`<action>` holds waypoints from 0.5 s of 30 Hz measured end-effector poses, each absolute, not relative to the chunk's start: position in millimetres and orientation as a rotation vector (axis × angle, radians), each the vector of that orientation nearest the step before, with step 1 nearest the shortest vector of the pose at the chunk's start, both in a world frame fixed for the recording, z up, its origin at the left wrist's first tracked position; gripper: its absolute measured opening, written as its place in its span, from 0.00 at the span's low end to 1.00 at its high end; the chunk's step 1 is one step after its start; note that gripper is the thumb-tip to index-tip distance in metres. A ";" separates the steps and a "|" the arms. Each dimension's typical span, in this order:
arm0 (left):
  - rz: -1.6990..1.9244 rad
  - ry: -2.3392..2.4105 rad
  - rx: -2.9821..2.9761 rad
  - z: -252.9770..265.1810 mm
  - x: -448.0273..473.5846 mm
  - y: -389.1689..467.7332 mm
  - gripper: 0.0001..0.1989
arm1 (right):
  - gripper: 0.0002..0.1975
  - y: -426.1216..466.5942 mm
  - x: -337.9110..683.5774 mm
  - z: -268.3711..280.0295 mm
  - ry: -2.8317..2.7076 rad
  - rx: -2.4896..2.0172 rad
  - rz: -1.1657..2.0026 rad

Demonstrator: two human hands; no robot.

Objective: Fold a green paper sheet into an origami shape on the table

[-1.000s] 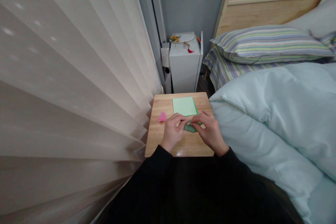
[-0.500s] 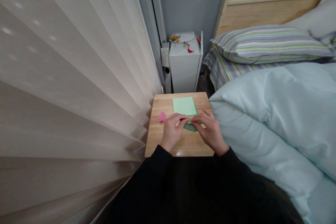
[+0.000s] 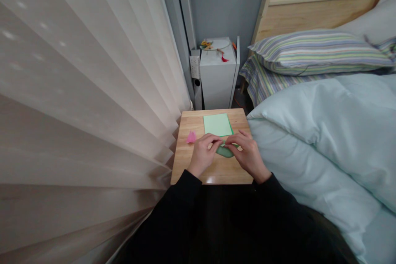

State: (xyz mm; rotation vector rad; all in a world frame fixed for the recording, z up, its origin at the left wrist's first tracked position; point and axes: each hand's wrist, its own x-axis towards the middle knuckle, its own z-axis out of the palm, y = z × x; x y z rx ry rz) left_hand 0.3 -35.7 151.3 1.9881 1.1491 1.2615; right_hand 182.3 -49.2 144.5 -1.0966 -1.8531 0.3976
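Observation:
Between my two hands is a piece of green paper (image 3: 225,152), bent into a curve, held above the small wooden table (image 3: 188,169). My left hand (image 3: 204,150) pinches its left side between thumb and fingers. On the right side, my right hand (image 3: 246,152) pinches it the same way. The fingers hide part of the paper's upper edge. Just beyond my hands lies a stack of square green paper (image 3: 217,124), pale on top with a darker green edge showing. A small folded pink paper (image 3: 191,137) sits left of my left hand.
A pleated curtain (image 3: 133,103) hangs along the table's left side. The bed with its pale blue quilt (image 3: 309,132) borders the right. Behind the table stands a white cabinet (image 3: 217,84) with small items on top.
The green paper's lower edge bulges slightly further down and looks rounder. My hands keep nearly the same place and pinch.

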 end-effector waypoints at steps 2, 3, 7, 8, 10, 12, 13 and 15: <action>1.257 1.145 1.993 149.4 -0.2 -35.4 0.05 | 0.06 -48.6 181.9 146.0 -1.854 -1.098 0.425; 1.254 1.143 1.996 148.7 -0.3 -35.3 0.05 | 0.06 -48.4 181.6 146.8 -1.855 -1.097 0.438; 1.257 1.139 2.004 146.6 -0.5 -34.9 0.05 | 0.06 -48.3 180.9 148.3 -1.854 -1.096 0.456; 1.258 1.139 2.004 146.3 -0.5 -34.9 0.06 | 0.06 -48.3 180.9 148.4 -1.854 -1.098 0.458; 1.260 1.136 2.001 146.1 -0.2 -35.0 0.06 | 0.06 -48.3 181.0 148.7 -1.856 -1.098 0.467; 1.261 1.134 1.995 146.3 0.2 -35.2 0.06 | 0.07 -48.1 181.2 149.2 -1.856 -1.096 0.479; 1.260 1.135 1.992 146.5 0.4 -35.4 0.06 | 0.07 -47.9 181.3 149.6 -1.856 -1.093 0.486; 1.254 1.141 1.985 146.8 0.8 -35.7 0.07 | 0.07 -47.6 181.4 150.4 -1.854 -1.087 0.497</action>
